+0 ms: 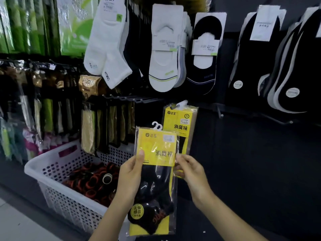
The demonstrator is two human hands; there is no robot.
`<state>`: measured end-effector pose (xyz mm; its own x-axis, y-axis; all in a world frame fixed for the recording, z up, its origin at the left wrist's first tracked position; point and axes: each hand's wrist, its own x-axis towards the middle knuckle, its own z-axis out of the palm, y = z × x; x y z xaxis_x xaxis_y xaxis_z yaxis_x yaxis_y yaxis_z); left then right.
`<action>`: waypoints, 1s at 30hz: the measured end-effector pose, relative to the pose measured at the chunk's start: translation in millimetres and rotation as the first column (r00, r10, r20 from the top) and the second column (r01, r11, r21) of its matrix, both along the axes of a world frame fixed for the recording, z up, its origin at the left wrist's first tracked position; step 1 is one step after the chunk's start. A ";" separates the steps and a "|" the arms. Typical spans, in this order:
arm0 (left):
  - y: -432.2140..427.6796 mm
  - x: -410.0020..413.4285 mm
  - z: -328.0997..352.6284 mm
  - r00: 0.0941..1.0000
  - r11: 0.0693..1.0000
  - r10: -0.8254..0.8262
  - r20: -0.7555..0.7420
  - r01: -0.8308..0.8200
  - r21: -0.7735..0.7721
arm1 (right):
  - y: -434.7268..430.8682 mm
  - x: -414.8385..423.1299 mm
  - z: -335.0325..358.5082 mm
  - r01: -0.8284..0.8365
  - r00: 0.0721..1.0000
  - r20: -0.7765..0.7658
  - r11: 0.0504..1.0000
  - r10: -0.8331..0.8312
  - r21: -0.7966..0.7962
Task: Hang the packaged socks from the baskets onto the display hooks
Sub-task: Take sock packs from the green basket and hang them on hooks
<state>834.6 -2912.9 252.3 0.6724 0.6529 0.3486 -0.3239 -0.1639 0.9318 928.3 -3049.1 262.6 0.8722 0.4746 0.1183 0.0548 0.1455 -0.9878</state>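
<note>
At eight o'clock in my view I have a white perforated basket (52, 164) with rolled black-and-orange socks (93, 181) piled inside. Just right of it, near six o'clock, the left hand (129, 173) grips the sock package (156, 171) by its left edge, thumb flat on the yellow card and fingers curled behind. I read the package as upright in front of the dark display wall. Its white plastic hanger (157, 125) is at its own twelve o'clock and sits on no hook. At the package's three o'clock the right hand (189, 169) pinches the right edge with curled fingers. A second yellow package (180, 122) hangs just behind, at one o'clock from the held one. The right fingertips lie against its lower part, but I cannot tell whether they hold it too. A display hook (220, 113) juts from the wall further right. Along the top, white socks (107, 42) hang at eleven o'clock and black socks (251, 66) at two o'clock.
</note>
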 end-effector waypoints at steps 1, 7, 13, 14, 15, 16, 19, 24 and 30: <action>-4.1 1.0 -0.1 0.999 1.000 -0.028 0.021 0.028 -0.010 | 0.0 -6.1 0.3 0.022 0.999 0.034 1.000 -0.023 0.012; -10.2 2.2 2.5 0.999 0.997 -0.034 0.024 0.036 -0.071 | -4.9 -8.9 0.7 0.038 0.997 0.055 0.990 -0.046 0.134; -1.0 -3.6 9.6 0.999 0.995 0.014 0.032 -0.011 -0.102 | -15.5 11.3 10.8 0.155 0.977 0.120 0.975 -0.175 0.160; 2.5 -7.0 11.3 0.998 0.995 0.035 0.043 -0.031 -0.092 | -17.4 15.2 17.1 0.160 0.972 0.145 0.972 -0.185 0.172; 6.7 -10.5 12.8 0.997 0.996 0.061 0.052 -0.057 -0.074 | -19.0 18.4 24.1 0.161 0.965 0.177 0.972 -0.192 0.172; 11.4 -13.8 13.8 0.994 0.995 0.091 0.064 -0.087 -0.054 | -19.5 21.4 31.5 0.159 0.958 0.210 0.973 -0.193 0.170; 26.0 -21.5 15.5 0.981 0.986 0.166 0.100 -0.166 -0.008 | -15.1 28.1 49.5 0.145 0.943 0.279 0.978 -0.183 0.150; 38.9 -25.9 18.4 0.970 0.976 0.217 0.108 -0.212 -0.053 | 6.8 32.8 62.2 0.171 0.920 0.342 0.981 -0.191 0.088; 42.9 -30.3 21.1 0.975 0.978 0.208 0.082 -0.205 -0.043 | 29.5 46.7 57.9 0.231 0.932 0.283 0.973 -0.228 0.025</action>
